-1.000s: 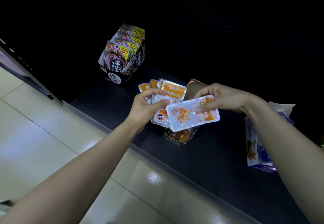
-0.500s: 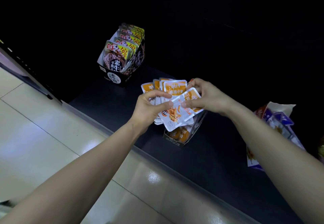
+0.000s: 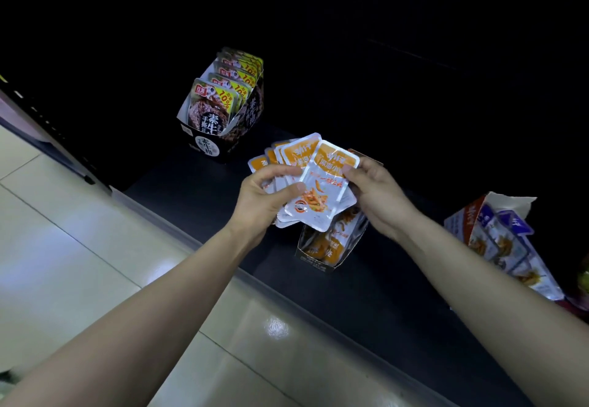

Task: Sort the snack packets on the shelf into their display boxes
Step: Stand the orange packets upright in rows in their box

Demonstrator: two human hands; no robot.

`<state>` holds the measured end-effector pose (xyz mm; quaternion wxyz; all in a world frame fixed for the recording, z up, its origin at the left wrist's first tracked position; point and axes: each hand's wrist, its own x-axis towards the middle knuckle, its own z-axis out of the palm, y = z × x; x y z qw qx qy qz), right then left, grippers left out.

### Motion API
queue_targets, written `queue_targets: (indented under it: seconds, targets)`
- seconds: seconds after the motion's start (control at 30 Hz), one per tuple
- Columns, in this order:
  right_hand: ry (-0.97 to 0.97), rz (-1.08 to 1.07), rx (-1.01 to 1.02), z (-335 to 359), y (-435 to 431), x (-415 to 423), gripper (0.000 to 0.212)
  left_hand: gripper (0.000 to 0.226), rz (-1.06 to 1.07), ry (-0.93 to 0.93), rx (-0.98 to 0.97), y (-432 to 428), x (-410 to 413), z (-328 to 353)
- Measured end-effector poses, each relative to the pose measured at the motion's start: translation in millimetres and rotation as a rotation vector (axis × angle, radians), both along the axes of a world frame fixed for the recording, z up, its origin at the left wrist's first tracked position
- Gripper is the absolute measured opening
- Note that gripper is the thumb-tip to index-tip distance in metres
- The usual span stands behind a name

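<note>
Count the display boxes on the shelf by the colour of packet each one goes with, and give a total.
Black box with dark beef-picture packets: 1
Box with orange packets, below the hands: 1
Box with blue-topped packets, tipped over at the right: 1
Total: 3 boxes

Three display boxes (image 3: 322, 248), two hands (image 3: 266, 196)

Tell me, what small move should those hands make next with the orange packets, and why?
Probably square the fan into one stack. The left hand holds several orange packets spread out, and the right hand presses the front packet onto them. The matching orange display box sits open just below, ready to receive them.
</note>
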<state>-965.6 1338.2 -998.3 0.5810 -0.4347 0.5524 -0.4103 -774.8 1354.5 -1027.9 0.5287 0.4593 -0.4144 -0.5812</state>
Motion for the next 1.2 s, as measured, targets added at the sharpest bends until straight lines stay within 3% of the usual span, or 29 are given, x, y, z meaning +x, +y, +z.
queue_targets:
  seconds: [0.23, 0.4, 0.5, 0.7, 1.2]
  targets:
    - [0.259, -0.079, -0.153, -1.1, 0.3, 23.5, 0.023, 0.024, -0.092, 0.000, -0.051, 3.2, -8.9, 9.3]
    - [0.257, 0.077, -0.057, -3.6, 6.4, 27.9, 0.026, 0.027, -0.110, -0.017, -0.086, 6.0, -12.9, 15.0]
    - [0.203, 0.058, -0.057, -3.4, 9.2, 27.9, 0.027, 0.029, -0.116, 0.007, -0.095, 9.9, -17.0, 16.7]
    - [0.168, 0.048, -0.062, -0.8, 14.4, 28.5, 0.025, 0.059, -0.170, -0.028, -0.198, 8.9, -21.2, 25.1]
    - [0.171, 0.068, -0.043, 0.7, 16.4, 10.7, 0.030, 0.042, -0.157, 0.013, -0.189, 10.9, -32.7, 21.8]
